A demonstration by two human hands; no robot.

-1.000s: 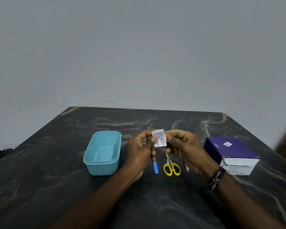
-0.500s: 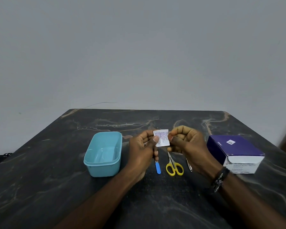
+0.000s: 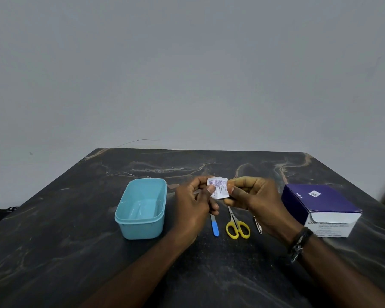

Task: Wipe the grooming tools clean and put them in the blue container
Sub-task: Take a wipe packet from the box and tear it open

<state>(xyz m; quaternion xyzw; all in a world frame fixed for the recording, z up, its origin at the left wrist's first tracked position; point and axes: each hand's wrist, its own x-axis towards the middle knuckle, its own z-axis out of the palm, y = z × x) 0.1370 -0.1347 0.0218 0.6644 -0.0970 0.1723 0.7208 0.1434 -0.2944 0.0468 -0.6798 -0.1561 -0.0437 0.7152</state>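
A small white wipe sachet point(image 3: 218, 187) with purple print is pinched between both hands above the table. My left hand point(image 3: 198, 201) grips its left edge and my right hand point(image 3: 251, 198) grips its right edge. Below them on the table lie a nail file with a blue handle point(image 3: 215, 227), yellow-handled scissors point(image 3: 237, 226) and a metal nail clipper point(image 3: 258, 225), partly hidden by my hands. The blue container point(image 3: 142, 207) stands open and empty to the left of my left hand.
A purple and white box of wipes point(image 3: 320, 207) sits at the right of the dark marble table point(image 3: 76, 252). A grey wall rises behind the table's far edge.
My right hand has shifted its fingers on the sachet's right edge. The sachet looks slightly more bowed between the two hands. The tools have not moved.
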